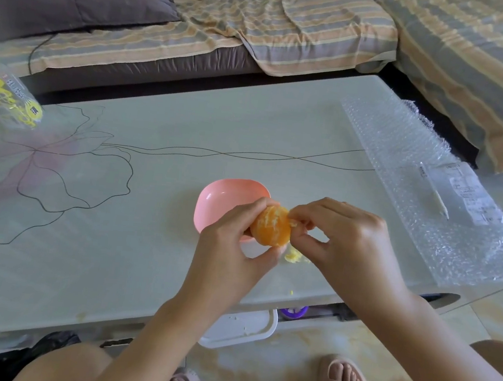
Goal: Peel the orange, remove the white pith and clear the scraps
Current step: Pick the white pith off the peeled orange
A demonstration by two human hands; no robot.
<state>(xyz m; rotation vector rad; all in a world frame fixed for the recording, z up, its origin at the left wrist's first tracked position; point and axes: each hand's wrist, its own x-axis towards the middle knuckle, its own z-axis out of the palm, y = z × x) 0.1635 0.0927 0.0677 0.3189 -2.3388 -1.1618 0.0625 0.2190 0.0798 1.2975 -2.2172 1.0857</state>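
Two bare hands clean a peeled orange (pixel 271 228) held just above a pale surface (pixel 145 241), in front of a pink bowl (pixel 224 203).

The left hand (pixel 228 250) grips the orange, its fingers (pixel 253 207) curled over the top and the thumb underneath. The right hand (pixel 344 240) pinches a shred of white pith at the fruit's upper right side between thumb and forefinger. A small heap of yellowish scraps (pixel 294 257) lies on the surface below the right hand. With the rind off, the fruit looks light, soft and probably damp, so it may slip or burst if squeezed. It seems best cradled loosely around its middle, across several segments rather than on one. The pith looks stringy and likely to tear, so taking it by a loose end and drawing it along the segment seems wise.
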